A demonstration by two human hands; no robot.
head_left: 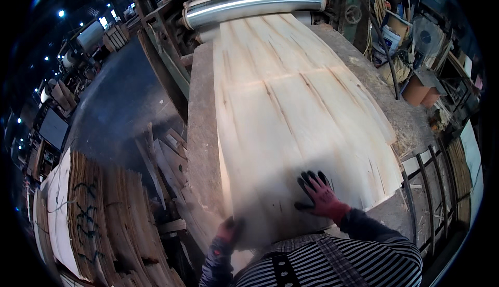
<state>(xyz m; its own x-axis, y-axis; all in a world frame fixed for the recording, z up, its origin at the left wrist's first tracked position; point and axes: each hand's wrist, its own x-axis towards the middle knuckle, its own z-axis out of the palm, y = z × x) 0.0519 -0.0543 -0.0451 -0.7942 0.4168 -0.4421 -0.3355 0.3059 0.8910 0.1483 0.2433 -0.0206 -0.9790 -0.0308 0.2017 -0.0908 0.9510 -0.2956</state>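
Observation:
A long pale wood veneer sheet [291,110] with brown streaks and thin splits lies along the machine's bed. Its far end reaches a shiny metal roller [254,7]. On the near right part of the sheet, my right hand [321,199], in a red glove with dark fingers, rests with its fingers spread. My left hand [228,230], gloved too, is at the near left edge of the sheet. Its fingers are blurred, so I cannot tell whether they grip the edge.
Stacked veneer [109,209] stands at the lower left, beside loose wood strips [161,162]. A metal rack [431,193] is at the right. Farther back on that side are a cardboard box [420,88] and a white bucket [390,38]. Dark floor [119,94] runs along the left.

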